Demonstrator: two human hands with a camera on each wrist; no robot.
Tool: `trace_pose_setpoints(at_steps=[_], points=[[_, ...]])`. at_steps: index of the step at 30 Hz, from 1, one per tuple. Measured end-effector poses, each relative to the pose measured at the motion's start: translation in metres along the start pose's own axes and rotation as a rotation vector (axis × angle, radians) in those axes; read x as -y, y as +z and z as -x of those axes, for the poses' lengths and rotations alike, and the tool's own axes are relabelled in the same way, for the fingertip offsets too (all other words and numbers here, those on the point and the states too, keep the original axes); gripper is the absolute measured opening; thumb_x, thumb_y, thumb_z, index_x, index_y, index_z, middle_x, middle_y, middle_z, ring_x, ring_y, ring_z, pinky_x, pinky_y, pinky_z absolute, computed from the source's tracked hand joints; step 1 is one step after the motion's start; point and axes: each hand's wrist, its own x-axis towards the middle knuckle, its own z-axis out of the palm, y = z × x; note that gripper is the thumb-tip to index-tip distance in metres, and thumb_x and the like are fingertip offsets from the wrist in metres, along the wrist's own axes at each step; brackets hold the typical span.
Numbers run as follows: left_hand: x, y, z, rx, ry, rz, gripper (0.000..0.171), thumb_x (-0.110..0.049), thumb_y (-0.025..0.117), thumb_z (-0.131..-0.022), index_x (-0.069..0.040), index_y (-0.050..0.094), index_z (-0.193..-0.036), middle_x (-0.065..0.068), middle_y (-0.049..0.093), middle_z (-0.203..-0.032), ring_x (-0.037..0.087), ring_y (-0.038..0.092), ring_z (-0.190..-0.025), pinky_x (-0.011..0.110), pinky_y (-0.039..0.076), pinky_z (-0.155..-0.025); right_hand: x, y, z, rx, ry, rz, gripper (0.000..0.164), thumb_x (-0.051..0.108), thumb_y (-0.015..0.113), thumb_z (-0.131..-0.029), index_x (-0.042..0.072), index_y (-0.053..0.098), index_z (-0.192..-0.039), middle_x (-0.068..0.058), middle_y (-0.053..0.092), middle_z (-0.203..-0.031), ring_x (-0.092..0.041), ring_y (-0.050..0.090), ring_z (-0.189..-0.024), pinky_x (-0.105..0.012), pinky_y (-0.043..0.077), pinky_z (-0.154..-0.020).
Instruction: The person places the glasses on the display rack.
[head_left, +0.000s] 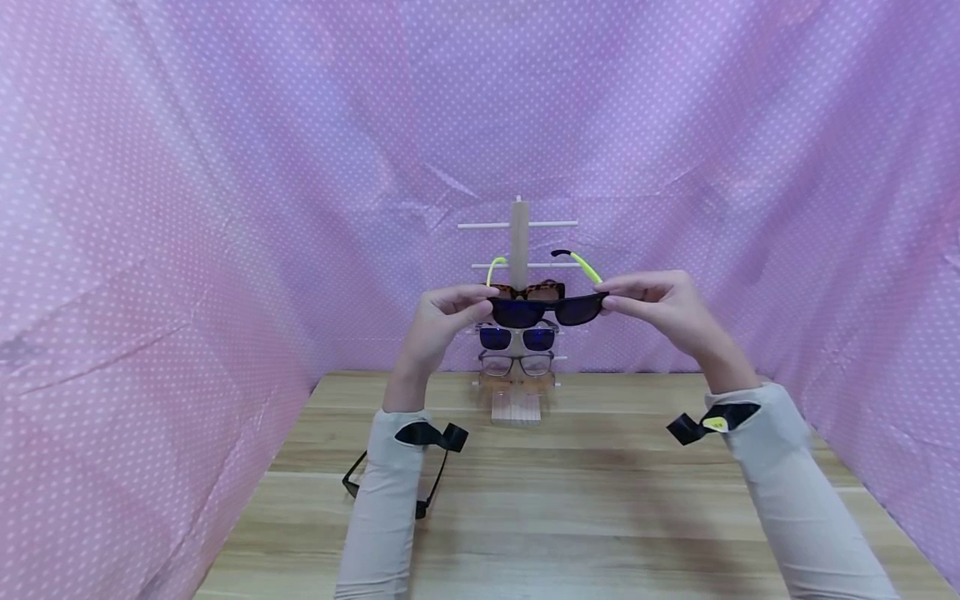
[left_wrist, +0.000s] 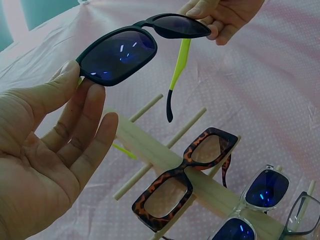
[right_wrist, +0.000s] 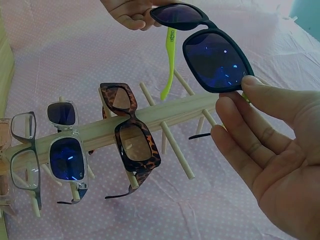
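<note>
Black-framed sunglasses (head_left: 579, 309) with dark blue lenses and yellow-green temples are held up between both hands. My left hand (head_left: 442, 321) pinches the left end of the frame between thumb and fingers. At the other end, my right hand (head_left: 667, 310) pinches the right hinge corner. The temples are unfolded and point away, toward the wooden display stand (head_left: 519, 242). Just behind the frame, tortoiseshell sunglasses (left_wrist: 165, 197) sit on a stand peg. Two upper pegs carry nothing; in the head view one lies behind the yellow-green temples.
Below on the stand hang clear-framed blue-lens sunglasses (right_wrist: 68, 157), grey-framed eyeglasses (head_left: 516, 365) and an orange-tinted pair (head_left: 536, 384). Black-framed glasses (head_left: 351, 485) lie on the wooden table (head_left: 570, 500), partly under the left forearm. Pink dotted cloth (head_left: 225, 208) surrounds the table's back and sides.
</note>
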Motion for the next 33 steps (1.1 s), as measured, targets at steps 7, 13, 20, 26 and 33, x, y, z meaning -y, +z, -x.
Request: trace_pose_setpoints(at_steps=[7,13,20,26,33], points=[[0.001,-0.003,-0.003,-0.024,-0.013,0.016,0.034,0.001,0.067,-0.095,-0.031,0.079,-0.099,-0.008,0.076,-0.091,0.008,0.071,-0.086,0.025,0.059,-0.087,-0.002,0.004,-0.005,-0.01,0.024,0.009,0.023,0.008,0.073,-0.094,-0.001,0.075,-0.115,0.007,0.079,-0.089,-0.009,0.074,-0.08,-0.019,0.059,-0.081],[0.001,-0.004,-0.006,-0.037,-0.023,0.047,0.04,0.009,0.061,-0.096,-0.027,0.078,-0.099,-0.006,0.076,-0.091,0.008,0.073,-0.082,0.026,0.06,-0.088,-0.002,0.008,-0.009,-0.02,0.026,-0.035,0.022,0.006,0.074,-0.093,-0.001,0.075,-0.114,0.005,0.08,-0.09,-0.011,0.075,-0.083,-0.019,0.059,-0.083],[0.003,-0.005,-0.009,-0.087,-0.036,0.052,0.034,0.007,0.063,-0.096,-0.024,0.078,-0.1,-0.005,0.075,-0.09,0.009,0.071,-0.079,0.024,0.061,-0.083,-0.006,0.011,-0.014,-0.039,0.026,-0.047,0.023,0.006,0.075,-0.092,-0.001,0.075,-0.114,0.006,0.08,-0.088,-0.013,0.074,-0.081,-0.018,0.058,-0.082],[0.004,-0.006,-0.012,-0.119,-0.053,0.041,0.031,0.004,0.063,-0.097,-0.024,0.077,-0.101,-0.005,0.074,-0.091,0.01,0.07,-0.08,0.025,0.061,-0.084,-0.009,0.013,-0.018,-0.052,0.044,-0.046,0.024,0.009,0.076,-0.092,-0.002,0.075,-0.114,0.005,0.08,-0.089,-0.016,0.075,-0.084,-0.019,0.058,-0.085],[0.006,-0.007,-0.015,-0.154,-0.077,0.011,0.021,0.0,0.064,-0.098,-0.012,0.075,-0.112,-0.006,0.074,-0.094,0.01,0.07,-0.079,0.026,0.061,-0.085,-0.014,0.016,-0.023,-0.048,0.051,-0.084,0.025,0.007,0.075,-0.092,-0.003,0.074,-0.115,0.004,0.08,-0.089,-0.017,0.076,-0.086,-0.019,0.058,-0.088]])
